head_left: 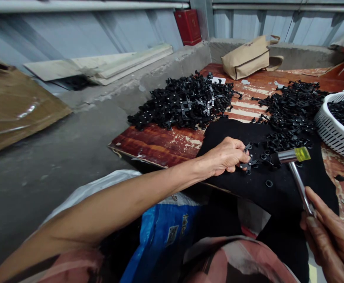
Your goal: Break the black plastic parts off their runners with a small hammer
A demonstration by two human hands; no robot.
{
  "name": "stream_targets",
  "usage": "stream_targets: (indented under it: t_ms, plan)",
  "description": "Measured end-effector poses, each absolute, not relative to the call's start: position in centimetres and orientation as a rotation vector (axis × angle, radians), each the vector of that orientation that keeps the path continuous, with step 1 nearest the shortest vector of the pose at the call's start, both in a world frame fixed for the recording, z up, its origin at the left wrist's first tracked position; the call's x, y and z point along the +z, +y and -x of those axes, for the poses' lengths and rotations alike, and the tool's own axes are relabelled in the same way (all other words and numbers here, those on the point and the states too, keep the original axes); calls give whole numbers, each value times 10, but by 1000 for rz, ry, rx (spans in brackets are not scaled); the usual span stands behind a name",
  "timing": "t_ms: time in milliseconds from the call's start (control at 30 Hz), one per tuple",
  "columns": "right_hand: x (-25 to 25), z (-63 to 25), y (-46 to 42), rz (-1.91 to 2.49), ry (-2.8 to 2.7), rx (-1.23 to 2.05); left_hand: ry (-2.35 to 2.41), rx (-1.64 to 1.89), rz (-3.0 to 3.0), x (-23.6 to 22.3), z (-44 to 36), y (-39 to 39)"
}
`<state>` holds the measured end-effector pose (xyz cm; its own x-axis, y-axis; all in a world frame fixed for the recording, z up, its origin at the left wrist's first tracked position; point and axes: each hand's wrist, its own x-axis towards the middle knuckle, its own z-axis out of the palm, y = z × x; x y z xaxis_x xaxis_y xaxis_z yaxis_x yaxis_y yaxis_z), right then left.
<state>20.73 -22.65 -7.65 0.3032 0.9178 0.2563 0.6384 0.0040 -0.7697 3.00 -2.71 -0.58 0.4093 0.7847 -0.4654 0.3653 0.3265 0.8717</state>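
My left hand (229,155) is closed on a small black jointed bracket (249,160) with round ends, just over a black cloth (228,133). In my right hand (325,228) is a hammer (288,156), gripped by its metal handle. One face of the hammer is clear yellow, the other is dark, and the head hovers by the loose round black parts on the cloth. A single black ring (269,183) lies on the cloth, nearer to me. A heap of small black parts (293,106) reaches the cloth's far right edge.
At the back left of the worn red-brown table (160,145) is a big pile of black jointed brackets (186,100). A white basket (340,125) of black parts stands at right. Behind are a tan bag (245,59) and a red tin (187,27). A blue sack (163,232) is below.
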Motion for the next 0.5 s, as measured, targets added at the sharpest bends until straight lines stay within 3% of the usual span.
stream_targets:
  t_ms: [267,500]
  plan:
    - [-53,-202,-214,1662,-1842,-14,1261,323,-1398,-8,-29,-23]
    - [-53,-212,-217,1697,-1988,66,1282,246,-1561,-10,-27,-18]
